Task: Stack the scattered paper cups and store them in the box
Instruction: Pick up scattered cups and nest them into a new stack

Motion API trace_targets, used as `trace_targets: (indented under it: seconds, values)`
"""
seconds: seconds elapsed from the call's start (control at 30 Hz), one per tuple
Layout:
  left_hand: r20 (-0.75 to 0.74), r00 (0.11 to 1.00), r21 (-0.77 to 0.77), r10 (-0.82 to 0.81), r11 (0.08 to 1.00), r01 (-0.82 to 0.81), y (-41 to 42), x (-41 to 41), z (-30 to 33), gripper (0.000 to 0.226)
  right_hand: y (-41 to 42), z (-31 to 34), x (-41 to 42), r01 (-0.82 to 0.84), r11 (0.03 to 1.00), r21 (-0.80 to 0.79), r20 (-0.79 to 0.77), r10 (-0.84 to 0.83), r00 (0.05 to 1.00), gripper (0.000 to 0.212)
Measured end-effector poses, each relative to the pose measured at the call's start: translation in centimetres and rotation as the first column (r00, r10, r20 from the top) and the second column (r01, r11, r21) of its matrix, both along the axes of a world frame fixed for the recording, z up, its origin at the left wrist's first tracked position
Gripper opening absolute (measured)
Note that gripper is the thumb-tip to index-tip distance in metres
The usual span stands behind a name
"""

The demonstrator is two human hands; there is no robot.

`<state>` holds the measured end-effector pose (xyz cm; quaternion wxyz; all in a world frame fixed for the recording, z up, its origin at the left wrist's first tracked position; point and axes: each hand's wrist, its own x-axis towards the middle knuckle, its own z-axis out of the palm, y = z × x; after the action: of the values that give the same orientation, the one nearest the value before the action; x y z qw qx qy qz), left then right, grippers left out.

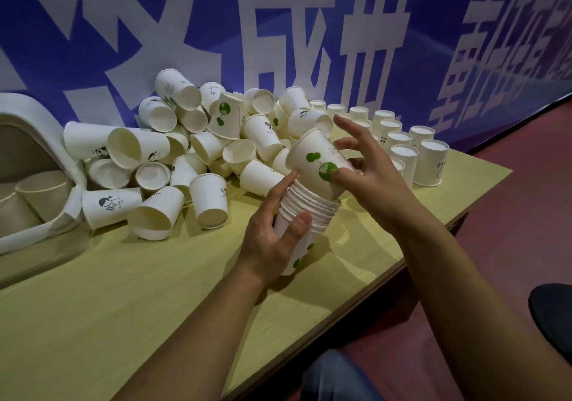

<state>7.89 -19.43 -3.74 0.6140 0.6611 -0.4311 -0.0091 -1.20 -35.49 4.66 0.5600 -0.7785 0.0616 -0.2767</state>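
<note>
from the head camera we see our left hand [272, 239] wrapped around a nested cup stack [305, 214], held tilted above the yellow tabletop [123, 292]. our right hand [368, 168], fingers spread, pinches a green-printed paper cup [318, 162] sitting partly into the stack's top. a heap of loose cups [192, 143] lies behind, upside-down cups [402, 140] in rows to the right, and a white box [34, 140] holding cups at far left.
</note>
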Motion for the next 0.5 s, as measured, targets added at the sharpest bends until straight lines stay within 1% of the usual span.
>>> trace_targets:
  seconds: [0.13, 0.23, 0.3, 0.37, 0.43, 0.5]
  values:
    - [-0.036, 0.999, -0.013, -0.028, 1.0, 0.028, -0.1, -0.1, 0.1, 0.065, 1.0, -0.7, 0.4, -0.048, 0.995, -0.086, -0.008, 0.048, 0.999, 0.079]
    - [-0.042, 0.999, -0.051, -0.013, 0.999, 0.011, 0.1, 0.2, 0.1, 0.068, 1.3, -1.2, 0.9, -0.074, 0.997, -0.035, -0.021, 0.073, 0.997, 0.079]
    - [-0.038, 0.999, -0.069, 0.01, 0.998, -0.013, 0.2, 0.4, 0.1, 0.071, 1.5, -1.5, 1.2, -0.076, 0.997, -0.017, -0.029, 0.076, 0.997, 0.07]
    - [-0.074, 0.997, -0.118, 0.036, 0.992, -0.045, 0.1, 0.6, 0.1, 0.073, 1.9, -2.1, 1.4, -0.069, 0.997, -0.017, 0.0, 0.069, 0.998, 0.053]
    - [-0.124, 0.99, -0.174, 0.074, 0.98, -0.095, 0.1, 1.2, -0.2, 0.075, 2.4, -2.8, 1.7, -0.05, 0.997, -0.059, 0.014, 0.05, 0.999, 0.039]
    - [-0.139, 0.98, -0.19, 0.143, 0.967, -0.168, 0.4, 2.0, -0.4, 0.078, 2.7, -3.4, 2.0, -0.049, 0.993, -0.103, 0.005, 0.05, 0.999, 0.035]
